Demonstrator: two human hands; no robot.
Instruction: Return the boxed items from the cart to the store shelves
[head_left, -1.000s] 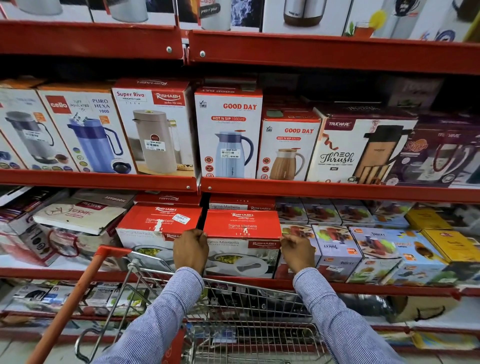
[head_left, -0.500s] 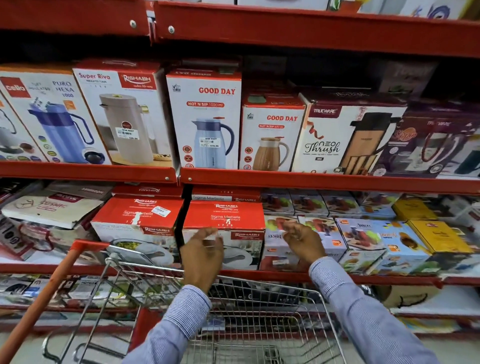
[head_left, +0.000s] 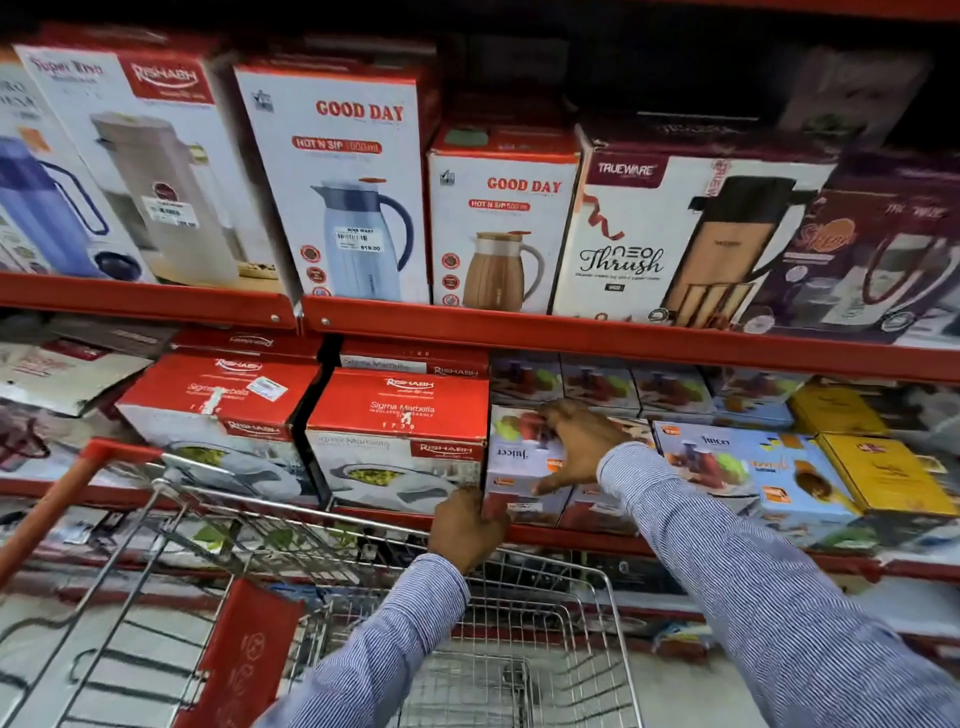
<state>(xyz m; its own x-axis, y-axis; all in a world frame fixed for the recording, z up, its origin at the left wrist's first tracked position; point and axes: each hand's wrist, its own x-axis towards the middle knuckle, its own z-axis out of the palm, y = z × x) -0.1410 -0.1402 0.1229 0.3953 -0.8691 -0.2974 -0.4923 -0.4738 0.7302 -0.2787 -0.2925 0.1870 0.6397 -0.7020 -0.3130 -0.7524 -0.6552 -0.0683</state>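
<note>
A red-and-white Rishabh casserole box (head_left: 400, 415) stands on the middle shelf (head_left: 571, 535), beside a matching box (head_left: 223, 389) on its left. Just right of it is a white juicer box (head_left: 511, 457), printed upside down. My right hand (head_left: 576, 441) lies over that juicer box's top and front, fingers spread, thumb low on the front face. My left hand (head_left: 465, 530) curls against the box's lower left corner at the shelf edge. The wire cart (head_left: 613, 623) sits below my arms; its basket looks empty where I can see it.
More juicer boxes (head_left: 727, 457) and yellow boxes (head_left: 883, 473) fill the shelf to the right. Tall flask boxes (head_left: 353, 176) line the shelf above, behind a red rail (head_left: 623, 343). The cart's red handle (head_left: 57, 514) rises at the left.
Both hands left the red Rishabh box and moved right onto the juicer box beside it. The view has shifted closer and lower.
</note>
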